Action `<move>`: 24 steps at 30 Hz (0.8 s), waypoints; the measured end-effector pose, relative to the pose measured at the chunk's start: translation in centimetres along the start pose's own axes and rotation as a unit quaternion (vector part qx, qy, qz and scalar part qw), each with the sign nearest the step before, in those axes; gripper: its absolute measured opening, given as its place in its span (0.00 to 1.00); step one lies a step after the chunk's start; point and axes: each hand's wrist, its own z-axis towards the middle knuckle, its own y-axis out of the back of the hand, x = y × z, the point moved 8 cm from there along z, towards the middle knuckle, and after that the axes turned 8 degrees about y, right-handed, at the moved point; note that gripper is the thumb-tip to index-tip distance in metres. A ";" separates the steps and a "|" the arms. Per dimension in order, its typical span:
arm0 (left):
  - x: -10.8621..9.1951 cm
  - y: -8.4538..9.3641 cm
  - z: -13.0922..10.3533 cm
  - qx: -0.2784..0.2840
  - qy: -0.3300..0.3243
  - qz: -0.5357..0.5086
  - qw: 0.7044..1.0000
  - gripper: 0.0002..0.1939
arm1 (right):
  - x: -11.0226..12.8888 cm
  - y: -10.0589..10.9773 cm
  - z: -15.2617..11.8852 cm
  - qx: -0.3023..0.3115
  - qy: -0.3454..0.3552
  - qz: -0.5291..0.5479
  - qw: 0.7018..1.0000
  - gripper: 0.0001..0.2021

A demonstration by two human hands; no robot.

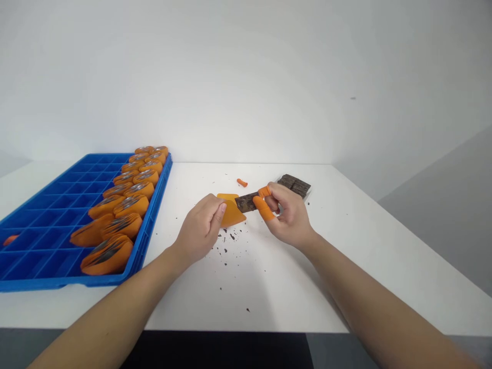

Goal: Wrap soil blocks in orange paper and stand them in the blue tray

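My left hand (200, 225) is closed on an orange pouch (232, 214), its thumb lying along the near side. One end of a dark brown, flaky strip (245, 203) sits at the pouch's mouth; how far it reaches inside is hidden. The strip's other end is pinched by my right hand (290, 212), which wears orange finger cots on thumb and index finger. Just behind that hand lies a larger dark brown slab (295, 184) of the same look, with grooves across it, on something pale and thin.
On the left stands a blue compartment tray (148, 233); several folded orange pouches (107, 256) fill its right-hand columns. A small orange piece (11, 239) lies in a left compartment. Dark crumbs (226, 250) dot the white table (307, 292). Another orange finger cot (242, 182) lies beyond my hands.
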 end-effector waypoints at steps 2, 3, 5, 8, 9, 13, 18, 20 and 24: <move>0.0 -0.1 0.0 0.006 -0.001 0.004 1.000 0.18 | 0.1 -0.1 0.0 0.007 0.010 0.010 1.000 0.18; 0.0 -0.2 0.0 0.007 -0.001 0.005 1.000 0.18 | 0.1 -0.2 0.0 0.008 0.017 0.015 1.000 0.18; 0.0 -0.2 0.0 0.006 0.000 0.009 1.000 0.17 | 0.3 -0.2 -0.1 0.004 0.032 0.019 0.999 0.18; 0.2 -0.1 0.0 0.000 0.006 0.011 1.000 0.16 | 0.5 -0.2 -0.3 -0.005 0.041 0.024 0.999 0.16; 0.2 -0.1 0.0 0.000 0.006 0.009 1.000 0.14 | 0.6 -0.2 -0.3 -0.006 0.042 0.028 0.999 0.16; -0.1 -0.2 -0.1 0.005 -0.012 -0.013 1.000 0.10 | 0.7 -0.3 -0.4 -0.009 0.032 0.039 0.999 0.16; -0.2 0.2 -0.1 -0.016 -0.011 -0.022 1.000 0.11 | 0.4 0.0 -0.4 -0.033 0.010 0.010 0.999 0.16; -0.3 0.2 -0.1 -0.021 -0.017 -0.019 0.999 0.12 | 0.2 -0.1 -0.5 -0.032 0.003 0.009 0.999 0.16; 0.3 -0.1 -0.3 -0.030 -0.006 -0.033 0.999 0.12 | 0.0 -0.4 -0.7 -0.026 -0.012 0.027 0.999 0.16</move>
